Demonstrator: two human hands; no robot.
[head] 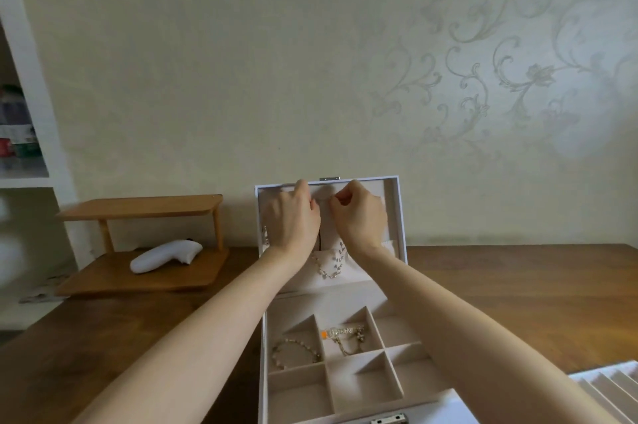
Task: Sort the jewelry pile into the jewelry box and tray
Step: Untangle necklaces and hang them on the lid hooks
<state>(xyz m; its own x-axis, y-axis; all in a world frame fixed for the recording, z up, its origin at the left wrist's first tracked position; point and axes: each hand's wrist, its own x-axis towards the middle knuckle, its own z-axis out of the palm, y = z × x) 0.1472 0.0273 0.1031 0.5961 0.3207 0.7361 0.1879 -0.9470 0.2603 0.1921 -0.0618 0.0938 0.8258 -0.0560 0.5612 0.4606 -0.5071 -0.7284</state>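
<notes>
Jewelry box (pixel 345 396): reaches into its upright lid (pixel 393 213) with left hand (pixel 291 216) and right hand (pixel 359 216), fingers (pixel 303 188) curled and seemingly pinching the thin chain of a hanging necklace (pixel 328 266).

Both bare forearms stretch forward and converge, wrists raised. The left hand (pixel 293 216) and right hand (pixel 360 216) sit side by side, backs toward the camera, almost touching, fingers (pixel 341 196) curled inward toward each other; whether they pinch anything is too small to tell
</notes>
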